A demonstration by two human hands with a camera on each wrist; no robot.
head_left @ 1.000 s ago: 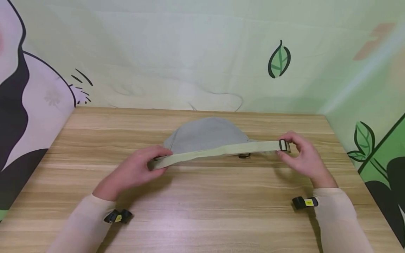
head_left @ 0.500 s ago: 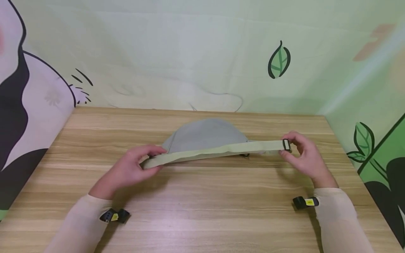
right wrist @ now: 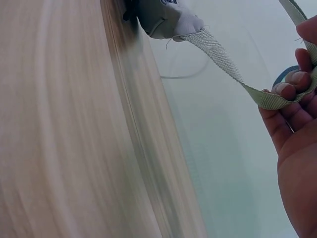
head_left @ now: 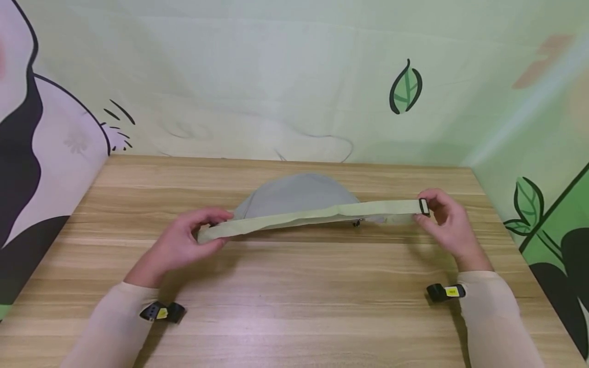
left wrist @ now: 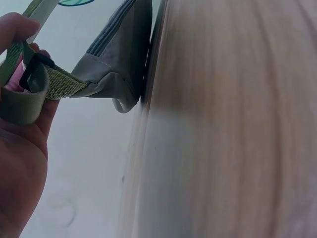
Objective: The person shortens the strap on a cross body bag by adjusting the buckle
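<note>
A grey fanny pack (head_left: 296,194) lies on the table, its pale green webbing strap (head_left: 317,213) stretched across the near side. My left hand (head_left: 177,245) grips the strap's left end between thumb and fingers. In the left wrist view, the webbing loops around a dark buckle (left wrist: 40,58) inside that hand, beside the pack's zipper (left wrist: 111,29). At the other end, my right hand (head_left: 451,227) pinches the strap right by a black slider (head_left: 421,207). The right wrist view shows the webbing (right wrist: 218,52) running from the pack's corner into the curled fingers. A small zipper pull (head_left: 356,223) hangs below the strap.
The wood-grain table (head_left: 294,306) extends toward me under both forearms. Behind it rises a pale green printed backdrop (head_left: 257,76) with panda and leaf drawings. A black wrist camera (head_left: 163,312) sits on the left sleeve, another camera (head_left: 444,292) on the right.
My left hand has moved left with its end of the strap. The right hand and slider have shifted slightly right and up, so the held span is longer.
</note>
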